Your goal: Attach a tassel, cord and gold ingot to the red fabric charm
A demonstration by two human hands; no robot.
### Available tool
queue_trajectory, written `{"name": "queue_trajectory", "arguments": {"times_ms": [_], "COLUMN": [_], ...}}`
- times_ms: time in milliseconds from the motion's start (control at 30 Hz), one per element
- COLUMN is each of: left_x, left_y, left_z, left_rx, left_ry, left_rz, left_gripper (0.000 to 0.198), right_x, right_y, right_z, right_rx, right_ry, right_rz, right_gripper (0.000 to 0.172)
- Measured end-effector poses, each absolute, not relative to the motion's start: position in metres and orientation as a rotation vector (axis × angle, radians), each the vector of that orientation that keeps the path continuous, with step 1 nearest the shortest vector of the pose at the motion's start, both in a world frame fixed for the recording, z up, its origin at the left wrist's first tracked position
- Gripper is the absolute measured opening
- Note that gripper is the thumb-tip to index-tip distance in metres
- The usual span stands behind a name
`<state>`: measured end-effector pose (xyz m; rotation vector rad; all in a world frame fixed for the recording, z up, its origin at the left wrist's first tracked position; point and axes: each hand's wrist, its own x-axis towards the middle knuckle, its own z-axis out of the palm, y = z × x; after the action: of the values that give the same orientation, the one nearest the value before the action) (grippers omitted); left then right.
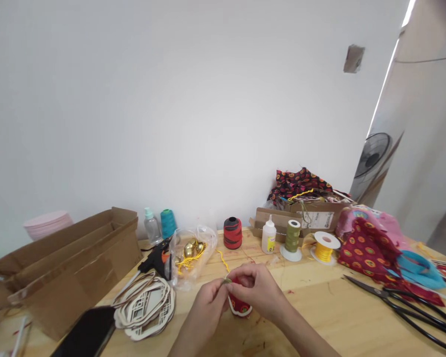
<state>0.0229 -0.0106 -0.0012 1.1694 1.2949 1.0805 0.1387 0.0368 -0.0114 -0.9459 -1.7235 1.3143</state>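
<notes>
Both hands meet over the front middle of the table. My left hand (212, 301) is closed, with thumb and forefinger pinching a small bit of olive-green cord (226, 280). My right hand (259, 291) is closed against the same spot, its fingertips at the cord too. Just below the fingers hangs or rests a red patterned fabric ornament (241, 308) with a white edge, partly hidden by my right hand. A yellow cord (223, 261) runs up from the fingertips onto the table. The exact grip of each fingertip is too small to make out.
Behind stand a red-black thread cone (232, 233), glue bottle (269, 237), olive thread spool (292, 236) and yellow cord spool (323, 248). Large scissors (401, 302) lie right. Left are wooden frames (144, 307), a glue gun (154, 260), a bag of bells (193, 253) and a cardboard box (82, 272).
</notes>
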Motion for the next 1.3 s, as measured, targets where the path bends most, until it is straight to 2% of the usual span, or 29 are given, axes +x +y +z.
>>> {"name": "queue_trajectory", "arguments": {"times_ms": [333,667,1300], "left_x": [0.019,0.014,0.012], "left_y": [-0.010,-0.017,-0.013], "left_z": [-0.007,-0.002,-0.012], "left_rx": [1.155,0.993,1.138], "left_ry": [1.277,1.137,1.006], "left_rz": [0.985,0.818,0.969], "left_gripper": [0.037,0.035,0.035], "right_x": [0.144,0.143,0.149], "right_y": [0.041,0.040,0.039], "right_z": [-0.014,-0.019,0.001], "right_rx": [-0.981,-0.945,-0.898], "right_ry": [-1.883,-1.843,-1.694], "right_rz": [1.133,1.409,1.504], "right_gripper": [0.016,0.022,0.026]}}
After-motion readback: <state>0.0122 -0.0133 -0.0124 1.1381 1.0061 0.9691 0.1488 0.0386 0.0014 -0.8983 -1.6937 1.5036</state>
